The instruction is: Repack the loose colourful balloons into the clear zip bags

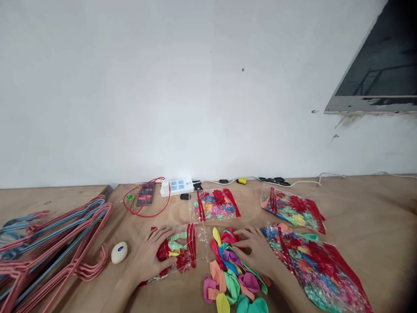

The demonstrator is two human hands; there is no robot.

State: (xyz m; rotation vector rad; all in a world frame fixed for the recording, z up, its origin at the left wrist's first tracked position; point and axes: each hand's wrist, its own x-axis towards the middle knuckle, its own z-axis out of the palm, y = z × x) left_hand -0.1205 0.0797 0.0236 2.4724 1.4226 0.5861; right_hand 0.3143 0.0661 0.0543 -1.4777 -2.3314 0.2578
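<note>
My left hand (pixel 151 252) lies spread on a transparent plastic bag (pixel 184 252) with a red printed edge, which holds deflated balloons. My right hand (pixel 252 250) rests on top of a loose heap of deflated balloons (pixel 231 278) in yellow, pink, green, purple and blue, with its fingers among them. Further bags of balloons lie nearby: one (pixel 216 205) ahead of the heap, one (pixel 293 208) at the far right, and a large flattened one (pixel 316 269) beside my right hand.
Wire clothes hangers (pixel 55 243) in pink and blue are piled at the left, and a white oval object (pixel 119 252) lies near them. A white power strip (pixel 177 187), red cord (pixel 146 213) and a blurred item sit by the white wall. The wooden table (pixel 374 226) extends right.
</note>
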